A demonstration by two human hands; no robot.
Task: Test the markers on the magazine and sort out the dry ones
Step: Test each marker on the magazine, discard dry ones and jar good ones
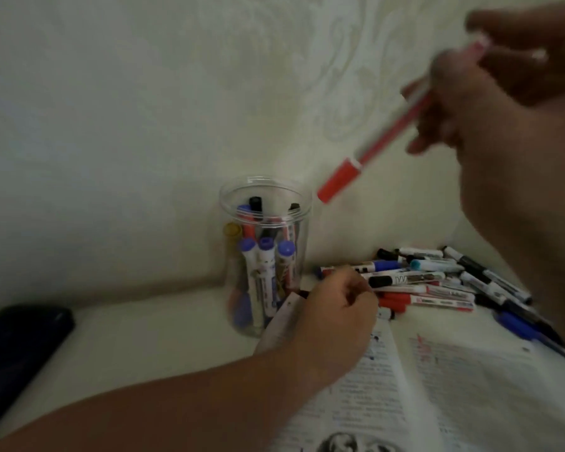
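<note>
Aloft, right hand [490, 125] holds red marker [382, 138] near rim of jar [302, 230].

Both forearms are bare right up to the picture's edge. The left hand [336, 305] shows curled knuckles; the right hand [490, 102] is blurred — a pale glint on one finger may be a ring [539, 55].

Red marker [382, 138], red cap with a thin white collar, pinched in my right hand [490, 122]. Below-left of the grip: clear jar [302, 249], white barrels capped blue, black, red, yellow. Beneath the grip: marker pile [437, 282], red, black, blue, teal; magazine [470, 386], white pages, black print, red and blue scribbles. Behind: cream wall [144, 109], faint scrollwork.
</note>
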